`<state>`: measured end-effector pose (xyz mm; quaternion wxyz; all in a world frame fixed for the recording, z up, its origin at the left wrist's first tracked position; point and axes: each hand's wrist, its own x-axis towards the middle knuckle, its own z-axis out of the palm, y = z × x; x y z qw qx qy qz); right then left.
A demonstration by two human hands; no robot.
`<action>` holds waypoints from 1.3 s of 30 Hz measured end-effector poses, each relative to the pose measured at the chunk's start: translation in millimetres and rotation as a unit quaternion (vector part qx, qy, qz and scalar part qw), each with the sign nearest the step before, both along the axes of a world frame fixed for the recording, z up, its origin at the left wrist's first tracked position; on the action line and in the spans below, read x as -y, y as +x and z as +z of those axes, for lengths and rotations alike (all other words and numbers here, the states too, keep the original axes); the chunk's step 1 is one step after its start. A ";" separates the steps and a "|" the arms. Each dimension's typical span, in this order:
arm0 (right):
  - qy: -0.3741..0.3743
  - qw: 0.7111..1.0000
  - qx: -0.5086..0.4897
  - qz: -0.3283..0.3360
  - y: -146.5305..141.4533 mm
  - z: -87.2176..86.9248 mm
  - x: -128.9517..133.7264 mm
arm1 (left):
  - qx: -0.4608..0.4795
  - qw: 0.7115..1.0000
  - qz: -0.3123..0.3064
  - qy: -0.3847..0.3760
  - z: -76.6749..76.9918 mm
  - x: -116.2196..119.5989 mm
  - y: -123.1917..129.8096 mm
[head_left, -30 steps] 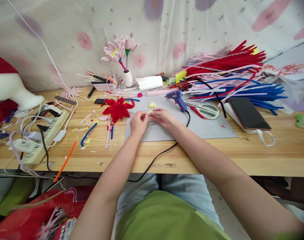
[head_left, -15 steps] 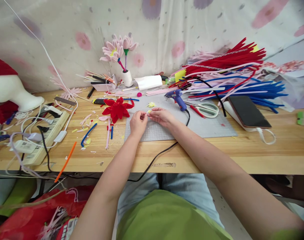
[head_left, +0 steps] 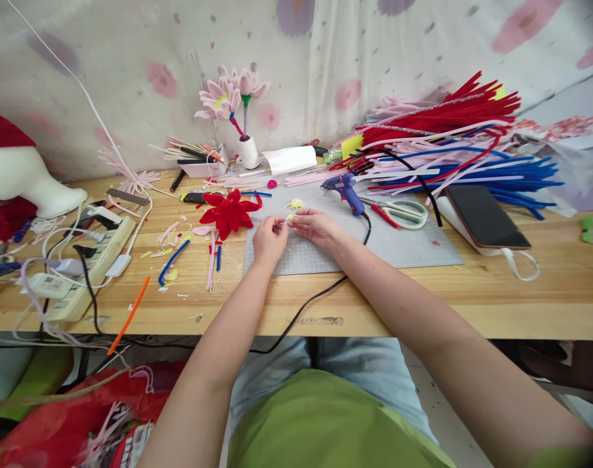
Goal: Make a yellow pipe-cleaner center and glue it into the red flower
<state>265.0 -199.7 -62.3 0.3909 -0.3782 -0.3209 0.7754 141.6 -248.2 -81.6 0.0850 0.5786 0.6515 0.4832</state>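
Note:
My left hand (head_left: pixel 269 240) is closed in a pinch over the grey cutting mat (head_left: pixel 393 247). Facing it, my right hand (head_left: pixel 316 227) pinches too, and the fingertips of both meet at a small yellow piece (head_left: pixel 290 219), mostly covered by the fingers. Just beyond the hands lies a little heap of thin yellow strips (head_left: pixel 295 204). A red fuzzy flower (head_left: pixel 229 214) rests left of my left hand. The blue glue gun (head_left: pixel 345 193) stands on the mat past my right hand, its black cord running under my right forearm.
Scissors (head_left: pixel 404 214) and a phone (head_left: pixel 486 218) lie to the right. Behind are bundles of red (head_left: pixel 447 117) and blue pipe cleaners (head_left: pixel 510 182). A white vase (head_left: pixel 248 153) holds pink flowers. A power strip (head_left: pixel 89 276) with tangled cables sits left, near scattered scraps.
Hardly anything differs. Both hands stay in the same place with the small yellow piece at their fingertips; the view has shifted very slightly.

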 end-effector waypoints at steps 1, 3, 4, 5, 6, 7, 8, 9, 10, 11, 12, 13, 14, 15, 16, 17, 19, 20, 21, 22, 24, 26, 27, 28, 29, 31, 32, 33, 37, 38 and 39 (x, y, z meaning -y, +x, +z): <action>0.001 1.000 -0.001 0.000 0.0 0.0 0.0 | 0.002 1.000 0.001 -0.002 0.1 0.0 -0.1; 0.004 1.000 -0.003 0.000 0.1 -0.2 0.0 | 0.013 1.000 0.000 -0.007 -0.3 -0.4 -0.5; 0.004 1.000 -0.005 0.000 0.1 -0.3 -0.1 | 0.023 1.000 -0.002 -0.011 -1.0 -1.0 -0.8; 0.004 1.000 -0.005 0.000 0.1 -0.4 -0.3 | 0.037 0.999 -0.007 -0.014 -2.0 -1.8 -1.2; 0.003 1.000 -0.006 0.000 0.1 -0.5 -0.4 | 0.055 0.998 -0.014 -0.018 -3.3 -2.8 -1.6; 0.002 1.000 -0.007 0.001 0.1 -0.5 -0.6 | 0.076 0.997 -0.022 -0.020 -4.6 -3.9 -2.1; 0.002 1.000 -0.008 0.002 0.2 -0.6 -0.7 | 0.097 0.995 -0.031 -0.021 -5.9 -5.1 -2.5; 0.002 1.000 -0.009 0.003 0.2 -0.7 -0.8 | 0.116 0.992 -0.040 -0.020 -7.2 -6.3 -2.9; 0.003 1.000 -0.009 0.005 0.2 -0.7 -0.8 | 0.132 0.990 -0.046 -0.020 -8.3 -7.4 -3.3; 0.004 1.000 -0.010 0.006 0.3 -0.8 -0.9 | 0.145 0.988 -0.049 -0.019 -9.1 -8.3 -3.6; 0.005 1.000 -0.010 0.007 0.3 -0.8 -0.8 | 0.154 0.987 -0.049 -0.018 -9.7 -9.1 -3.8; 0.005 1.000 -0.009 0.008 0.3 -0.9 -0.8 | 0.161 0.986 -0.049 -0.017 -10.0 -9.6 -3.9; 0.006 1.000 -0.008 0.008 0.3 -1.0 -0.8 | 0.166 0.985 -0.048 -0.016 -10.1 -10.0 -3.9; 0.006 1.000 -0.008 0.009 0.2 -1.1 -0.7 | 0.169 0.984 -0.047 -0.015 -10.0 -10.1 -3.8; 0.007 1.000 -0.007 0.010 0.1 -1.1 -0.7 | 0.171 0.984 -0.047 -0.014 -9.8 -10.2 -3.7; 0.008 1.000 -0.006 0.010 0.0 -1.1 -0.6 | 0.173 0.984 -0.048 -0.013 -9.6 -10.1 -3.5; 0.011 1.000 -0.006 0.011 -0.3 -0.9 -0.4 | 0.176 0.983 -0.048 -0.011 -8.9 -9.9 -3.1; 0.012 1.000 -0.005 0.012 -0.5 -0.6 -0.2 | 0.178 0.983 -0.049 -0.010 -8.6 -9.8 -3.0; 0.013 1.000 -0.004 0.012 -0.6 -0.3 0.0 | 0.180 0.982 -0.049 -0.008 -8.4 -9.8 -2.9; 0.013 1.000 -0.002 0.013 -0.8 0.1 0.2 | 0.182 0.982 -0.048 -0.005 -8.2 -9.7 -2.8; 0.012 1.000 0.003 0.013 -0.9 1.0 0.7 | 0.185 0.982 -0.047 -0.001 -8.0 -9.6 -2.8; 0.011 1.000 0.006 0.012 -1.0 1.5 1.1 | 0.187 0.981 -0.047 0.001 -7.9 -9.5 -2.8; 0.011 1.000 0.007 0.012 -1.0 1.6 1.3 | 0.188 0.981 -0.047 0.002 -7.9 -9.5 -2.9; 0.012 1.000 0.008 0.013 -1.1 1.6 1.3 | 0.190 0.981 -0.047 0.002 -7.9 -9.6 -2.9; 0.013 1.000 0.009 0.013 -1.2 1.4 1.3 | 0.192 0.980 -0.047 0.003 -7.9 -9.7 -2.9; 0.015 1.000 0.012 0.012 -1.4 0.8 1.1 | 0.197 0.979 -0.047 0.005 -8.1 -10.1 -2.9; 0.015 1.000 0.014 0.012 -1.5 0.4 0.9 | 0.199 0.979 -0.047 0.005 -8.2 -10.3 -2.9; 0.016 1.000 0.016 0.013 -1.6 0.0 0.7 | 0.199 0.979 -0.048 0.005 -8.5 -10.6 -2.9; 0.019 0.999 0.025 0.018 -1.9 -1.0 -0.3 | 0.203 0.978 -0.051 0.002 -9.8 -11.9 -2.8; 0.020 0.999 0.028 0.021 -1.8 -0.9 -0.6 | 0.206 0.977 -0.050 0.001 -10.1 -12.2 -2.8; 0.022 0.999 0.032 0.023 -1.5 -0.6 -0.8 | 0.209 0.977 -0.050 0.000 -10.4 -12.4 -2.9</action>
